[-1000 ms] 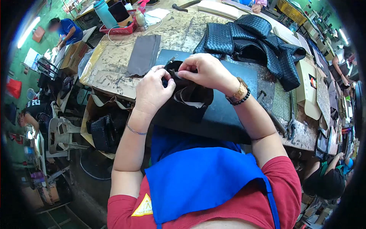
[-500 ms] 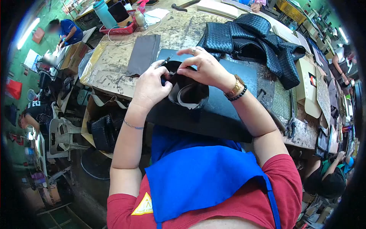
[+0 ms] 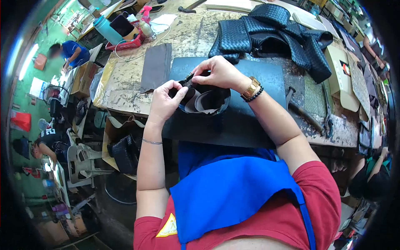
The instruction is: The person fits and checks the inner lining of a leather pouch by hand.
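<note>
Pouch of dark soft material (image 3: 213, 101), open-topped, is held over smooth black rectangular board (image 3: 216, 131), on near side of worn wooden table (image 3: 189, 33); far-left rim is pinched by left hand (image 3: 163, 103) and, just beside, by right hand (image 3: 221, 75), fingertips close together; woven black leather-like pieces (image 3: 266, 35) are heaped far right; dark-handled hammer (image 3: 306, 116) is laid right.

Passable ahead of the right hand (image 3: 221, 75), over the table (image 3: 192, 39) between sheet (image 3: 156, 68) and woven bags (image 3: 235, 38); blocked rightward by hammer (image 3: 306, 115).
</note>
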Motion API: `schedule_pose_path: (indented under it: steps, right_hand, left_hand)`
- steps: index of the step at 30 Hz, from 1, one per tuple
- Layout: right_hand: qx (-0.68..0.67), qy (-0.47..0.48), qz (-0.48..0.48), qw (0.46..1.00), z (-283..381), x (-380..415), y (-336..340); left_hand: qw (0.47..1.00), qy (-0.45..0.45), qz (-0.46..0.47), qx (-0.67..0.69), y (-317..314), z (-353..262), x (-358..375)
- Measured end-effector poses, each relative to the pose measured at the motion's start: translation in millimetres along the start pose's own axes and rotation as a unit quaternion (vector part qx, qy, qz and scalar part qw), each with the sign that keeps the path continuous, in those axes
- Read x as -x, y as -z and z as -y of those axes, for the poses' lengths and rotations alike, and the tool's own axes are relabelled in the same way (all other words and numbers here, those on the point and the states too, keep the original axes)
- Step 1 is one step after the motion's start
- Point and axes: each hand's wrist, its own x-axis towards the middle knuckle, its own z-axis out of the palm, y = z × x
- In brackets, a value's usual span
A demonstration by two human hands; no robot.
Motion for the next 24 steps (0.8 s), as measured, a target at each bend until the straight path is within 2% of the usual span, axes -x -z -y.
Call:
schedule_pose_path:
  steps: [2,5,11,17,21,24]
  right_hand:
    - [0.011,0.02,-0.01,1.0,-1.9,0.9,0.5]
    - [-0.002,0.013,-0.016,1.0,-2.2,3.8,0.5]
    - [0.026,0.022,-0.019,0.999,-2.1,7.4,-0.4]
    - [0.038,0.001,-0.037,0.999,0.1,8.9,-1.0]
    - [0.052,-0.016,-0.029,0.998,0.5,9.7,-1.0]
    - [0.044,-0.002,-0.037,0.998,-1.6,9.3,-4.4]
  left_hand:
    - [1.0,0.004,-0.017,0.008,-1.2,-2.6,1.7]
    - [0.992,-0.11,-0.049,-0.038,-2.6,-2.2,2.9]
    - [0.986,-0.127,-0.032,-0.099,-3.8,-17.6,5.6]
    - [0.995,-0.085,-0.039,-0.036,-4.6,-8.6,-0.5]
    - [0.997,0.023,-0.018,0.067,-3.6,-2.2,-1.4]
    - [0.998,0.015,-0.024,0.056,-1.8,4.8,-2.5]
